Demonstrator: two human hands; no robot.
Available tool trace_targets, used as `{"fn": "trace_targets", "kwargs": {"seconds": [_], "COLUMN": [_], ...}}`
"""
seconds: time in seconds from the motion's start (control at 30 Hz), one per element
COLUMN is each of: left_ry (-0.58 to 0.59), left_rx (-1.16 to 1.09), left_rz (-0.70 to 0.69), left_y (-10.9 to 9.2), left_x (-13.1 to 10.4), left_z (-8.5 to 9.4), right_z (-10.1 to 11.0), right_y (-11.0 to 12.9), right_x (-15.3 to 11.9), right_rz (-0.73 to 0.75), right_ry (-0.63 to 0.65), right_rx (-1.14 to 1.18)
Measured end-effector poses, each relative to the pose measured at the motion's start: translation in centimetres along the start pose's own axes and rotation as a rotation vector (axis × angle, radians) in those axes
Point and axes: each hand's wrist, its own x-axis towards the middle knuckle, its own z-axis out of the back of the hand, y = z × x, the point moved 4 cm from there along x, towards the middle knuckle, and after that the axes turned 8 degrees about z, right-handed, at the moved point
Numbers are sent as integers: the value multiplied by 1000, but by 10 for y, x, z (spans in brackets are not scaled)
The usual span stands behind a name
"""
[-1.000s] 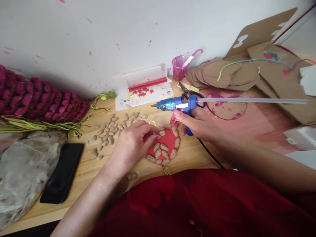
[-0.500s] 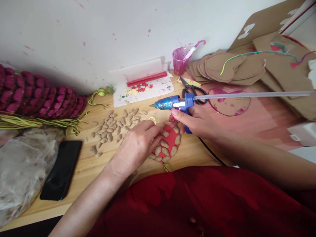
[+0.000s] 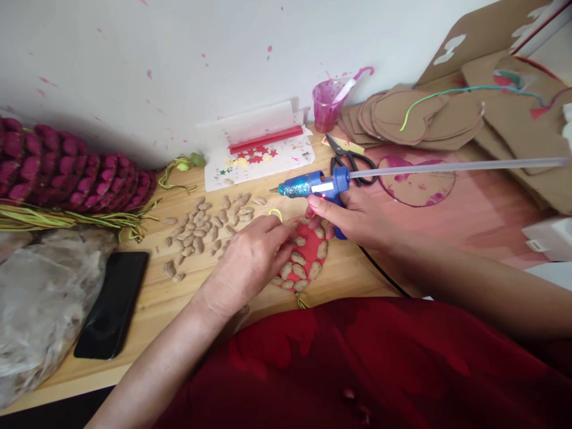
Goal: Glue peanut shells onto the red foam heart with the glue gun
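Observation:
My right hand is wrapped round the handle of a blue hot glue gun. Its nozzle points left, and a long, clear glue stick juts out of its back. Below it on the table lies a red piece set with peanuts in the shell; part of its outline is covered by my hands. My left hand rests over the left side of this piece, fingers bent and pressed together. Whatever is under those fingertips is hidden. A yellow cord loop shows just beyond them.
Loose peanuts are scattered to the left, beyond a black phone and a plastic bag. Behind stand star sequins on paper, a purple cup and scissors. Cardboard shapes are piled at the right.
Both hands hold nearly the same pose over the red piece. The glue gun's rear and glue stick have tipped up very slightly, and the whole view has shifted a little.

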Motion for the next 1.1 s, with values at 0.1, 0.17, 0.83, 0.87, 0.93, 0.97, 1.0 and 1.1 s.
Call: {"fn": "trace_targets", "kwargs": {"seconds": [0.1,0.17,0.83,0.87,0.93,0.97,1.0,1.1], "left_ry": [1,5,2,-1,-6,-5,0,2], "left_rx": [2,4,-2,3,11,10,3,-52], "left_rz": [7,6,8,8,11,14,18,33], "left_y": [1,1,5,5,4,4,4,6], "left_x": [0,0,2,2,2,2,2,4], "left_z": [0,-1,-7,-7,-6,-6,-5,2], "right_z": [0,-1,0,-1,-1,-1,0,0], "right_y": [0,-1,-2,-2,-1,-1,-1,-2], "right_x": [0,0,-1,-1,-1,-1,-1,0], "right_rz": [1,6,-3,-2,-1,0,0,7], "right_ry": [-1,-2,-4,-3,-1,-1,-2,3], "right_rx": [-9,-4,8,7,6,5,4,5]}}
